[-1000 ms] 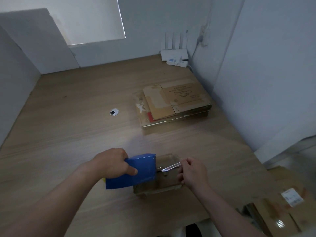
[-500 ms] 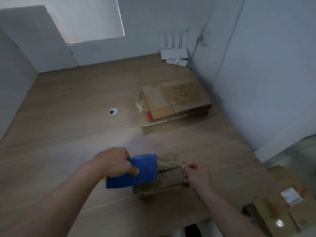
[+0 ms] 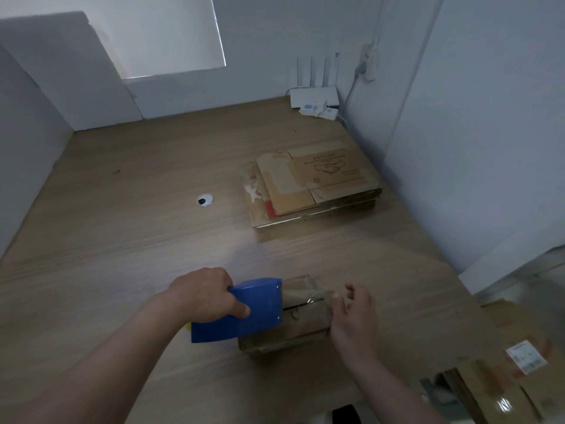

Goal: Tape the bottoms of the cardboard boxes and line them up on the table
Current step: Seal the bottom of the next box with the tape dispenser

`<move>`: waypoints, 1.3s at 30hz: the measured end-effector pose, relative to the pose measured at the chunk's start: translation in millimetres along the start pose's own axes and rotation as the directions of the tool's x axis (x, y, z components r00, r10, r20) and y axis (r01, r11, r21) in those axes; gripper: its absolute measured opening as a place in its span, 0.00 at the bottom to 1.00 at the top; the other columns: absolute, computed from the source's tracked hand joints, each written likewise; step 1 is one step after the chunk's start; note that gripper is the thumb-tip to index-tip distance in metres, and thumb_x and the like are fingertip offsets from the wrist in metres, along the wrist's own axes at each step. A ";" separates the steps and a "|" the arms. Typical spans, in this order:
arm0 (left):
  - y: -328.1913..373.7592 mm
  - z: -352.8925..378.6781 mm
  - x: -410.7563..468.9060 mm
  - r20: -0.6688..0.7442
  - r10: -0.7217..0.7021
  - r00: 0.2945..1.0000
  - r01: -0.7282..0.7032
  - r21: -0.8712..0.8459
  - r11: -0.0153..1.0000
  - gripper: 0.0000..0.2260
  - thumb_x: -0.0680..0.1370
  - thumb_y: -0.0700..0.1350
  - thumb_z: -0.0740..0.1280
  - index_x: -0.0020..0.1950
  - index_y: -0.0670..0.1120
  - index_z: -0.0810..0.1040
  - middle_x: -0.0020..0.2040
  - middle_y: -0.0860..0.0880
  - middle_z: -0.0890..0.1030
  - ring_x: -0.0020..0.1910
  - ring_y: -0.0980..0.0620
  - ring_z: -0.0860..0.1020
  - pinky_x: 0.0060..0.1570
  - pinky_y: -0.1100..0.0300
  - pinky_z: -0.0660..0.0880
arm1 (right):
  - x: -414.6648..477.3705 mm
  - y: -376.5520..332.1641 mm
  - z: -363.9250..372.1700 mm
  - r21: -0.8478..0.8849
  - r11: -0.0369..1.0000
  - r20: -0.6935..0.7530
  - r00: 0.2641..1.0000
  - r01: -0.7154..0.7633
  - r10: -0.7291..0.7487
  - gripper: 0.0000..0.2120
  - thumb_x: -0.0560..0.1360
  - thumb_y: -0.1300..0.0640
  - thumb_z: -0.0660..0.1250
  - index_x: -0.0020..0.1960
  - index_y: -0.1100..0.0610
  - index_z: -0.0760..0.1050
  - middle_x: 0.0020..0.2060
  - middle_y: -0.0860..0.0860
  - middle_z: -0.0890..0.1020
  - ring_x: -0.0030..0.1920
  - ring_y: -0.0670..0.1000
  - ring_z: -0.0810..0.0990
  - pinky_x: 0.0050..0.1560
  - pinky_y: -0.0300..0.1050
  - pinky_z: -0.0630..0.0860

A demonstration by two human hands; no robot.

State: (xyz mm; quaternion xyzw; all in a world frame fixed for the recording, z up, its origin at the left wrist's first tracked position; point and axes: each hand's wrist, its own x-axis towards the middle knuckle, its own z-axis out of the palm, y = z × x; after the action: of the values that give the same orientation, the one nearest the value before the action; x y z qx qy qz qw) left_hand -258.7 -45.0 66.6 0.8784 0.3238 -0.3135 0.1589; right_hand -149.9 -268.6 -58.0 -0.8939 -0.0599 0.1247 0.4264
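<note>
A small cardboard box sits bottom-up near the table's front edge, its top shiny with clear tape. My left hand grips a blue tape dispenser that lies over the box's left end. At the box's right end is my right hand, fingers loosely curled, fingertips against the taped edge. Whether it pinches the tape cannot be made out.
A stack of flattened cardboard boxes lies at the right middle of the wooden table. A round cable grommet is left of it. A router stands in the far right corner. More cardboard lies beyond the table's front right.
My right hand held the tape end above the box, then brought it down over the right edge and has loosened. The left hand and dispenser have stayed in place.
</note>
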 end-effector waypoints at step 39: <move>-109.3 -10.2 -40.8 -0.047 0.037 0.998 -0.048 -0.264 0.963 0.19 0.70 0.61 0.74 0.37 0.44 0.79 0.30 0.52 0.75 0.31 0.52 0.73 0.35 0.58 0.66 | 26.1 2.1 36.1 -0.013 0.902 0.196 0.886 0.431 -0.421 0.16 0.82 0.53 0.57 0.61 0.57 0.79 0.58 0.53 0.79 0.58 0.52 0.76 0.60 0.41 0.67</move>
State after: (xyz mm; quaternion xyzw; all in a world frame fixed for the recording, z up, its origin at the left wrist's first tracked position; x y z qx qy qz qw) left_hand -351.4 21.6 92.6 0.8623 0.3471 -0.2457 0.2749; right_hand -134.7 -237.4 -86.0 -0.8547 -0.2982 0.1105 0.4102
